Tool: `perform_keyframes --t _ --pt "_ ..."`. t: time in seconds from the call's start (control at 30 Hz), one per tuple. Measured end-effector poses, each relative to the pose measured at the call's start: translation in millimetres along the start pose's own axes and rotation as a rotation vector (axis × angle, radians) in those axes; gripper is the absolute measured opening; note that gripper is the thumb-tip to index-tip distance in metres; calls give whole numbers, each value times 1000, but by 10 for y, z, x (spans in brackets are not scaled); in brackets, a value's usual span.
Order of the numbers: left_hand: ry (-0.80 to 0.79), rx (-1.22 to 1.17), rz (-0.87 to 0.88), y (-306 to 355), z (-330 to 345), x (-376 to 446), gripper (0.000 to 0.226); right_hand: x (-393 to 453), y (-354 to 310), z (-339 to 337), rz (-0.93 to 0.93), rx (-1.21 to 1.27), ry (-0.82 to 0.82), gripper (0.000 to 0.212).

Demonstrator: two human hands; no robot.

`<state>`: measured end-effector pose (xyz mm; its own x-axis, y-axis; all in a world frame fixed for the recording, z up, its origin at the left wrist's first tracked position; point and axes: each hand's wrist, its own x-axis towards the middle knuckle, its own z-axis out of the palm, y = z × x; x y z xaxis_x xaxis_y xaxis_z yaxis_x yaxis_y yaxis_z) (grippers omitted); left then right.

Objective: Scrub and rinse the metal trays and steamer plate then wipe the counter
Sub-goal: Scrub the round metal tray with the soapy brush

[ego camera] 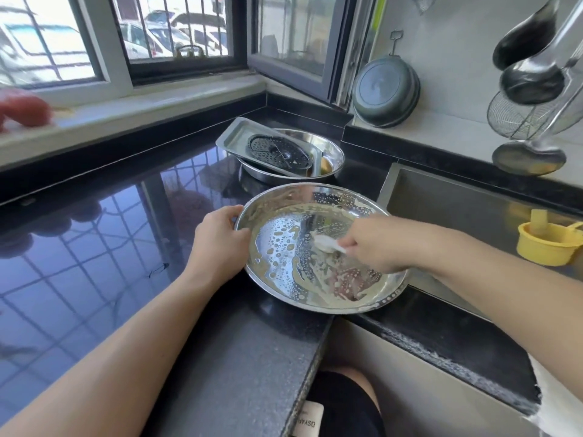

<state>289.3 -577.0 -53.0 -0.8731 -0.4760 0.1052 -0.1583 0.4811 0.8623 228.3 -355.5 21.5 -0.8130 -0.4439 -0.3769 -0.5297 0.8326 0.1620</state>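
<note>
A round metal tray [284,216], covered in soapy foam, lies on the black counter [236,357] beside the sink. My left hand [220,238] grips its left rim. My right hand [375,244] is inside the tray and holds a small white scrubber [325,242] against its bottom. Behind it, a rectangular metal tray [233,137] leans in a second round metal tray [331,152], with a dark perforated steamer plate [279,152] lying in the rectangular one.
The sink [457,209] opens to the right, with a yellow cup-like holder [547,242] in it. Ladles and a wire strainer [530,89] hang at the right wall, and a dark pan [386,91] leans there. A red object [22,110] sits on the windowsill.
</note>
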Motion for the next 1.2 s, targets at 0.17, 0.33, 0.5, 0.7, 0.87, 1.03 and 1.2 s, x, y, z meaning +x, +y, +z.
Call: perform_keyframes --t 0.17,0.33,0.5,0.7,0.87,1.03,1.2 --pt "0 -10 11 -3 3 -4 39 -7 -51 -80 91 -103 14 22" --pt "1 1 22 -16 5 10 41 101 -143 -101 69 -127 -27 18" --pt "-4 5 27 -24 18 27 42 288 -36 -121 240 -30 72 31" --pt "-1 -9 14 -9 2 7 42 338 -375 -70 11 116 95 15" --pt "-8 -12 35 16 -15 -14 44 228 -238 -89 96 7 70 10" --pt "-37 -32 35 -18 -15 0 43 336 -73 -124 201 -5 193 13" --pt "-24 -31 27 -17 -41 9 33 486 -349 -15 -18 92 176 22"
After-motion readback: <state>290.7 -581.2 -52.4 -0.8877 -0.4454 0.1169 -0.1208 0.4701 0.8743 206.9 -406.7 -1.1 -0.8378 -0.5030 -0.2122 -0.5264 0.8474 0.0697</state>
